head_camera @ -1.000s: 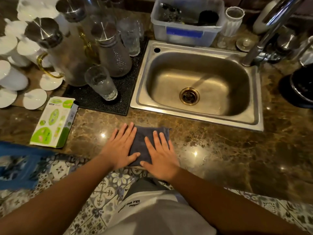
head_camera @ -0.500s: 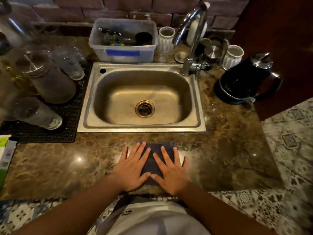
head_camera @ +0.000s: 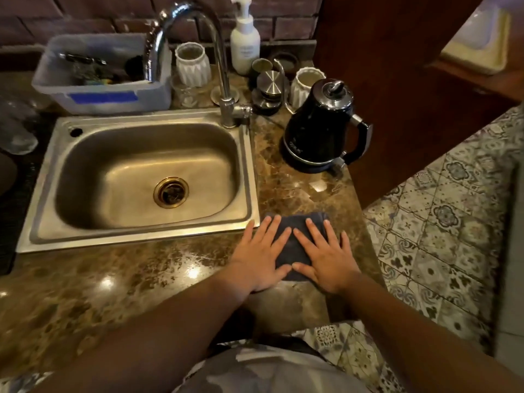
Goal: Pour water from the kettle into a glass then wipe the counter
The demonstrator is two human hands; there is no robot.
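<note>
While your left hand (head_camera: 262,258) and right hand (head_camera: 326,259) lie flat with fingers spread, gripping nothing, both press the dark cloth (head_camera: 295,245) on the counter (head_camera: 127,279), just beside the sink (head_camera: 136,236). Behind it stands the kettle (head_camera: 320,129).

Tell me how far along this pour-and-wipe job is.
Pour: cannot confirm; the kettle sits on its base, and no filled glass shows clearly. In hand: wiping, with left hand and right hand flat on the cloth by the sink. Left: likely the counter toward the kettle.
</note>
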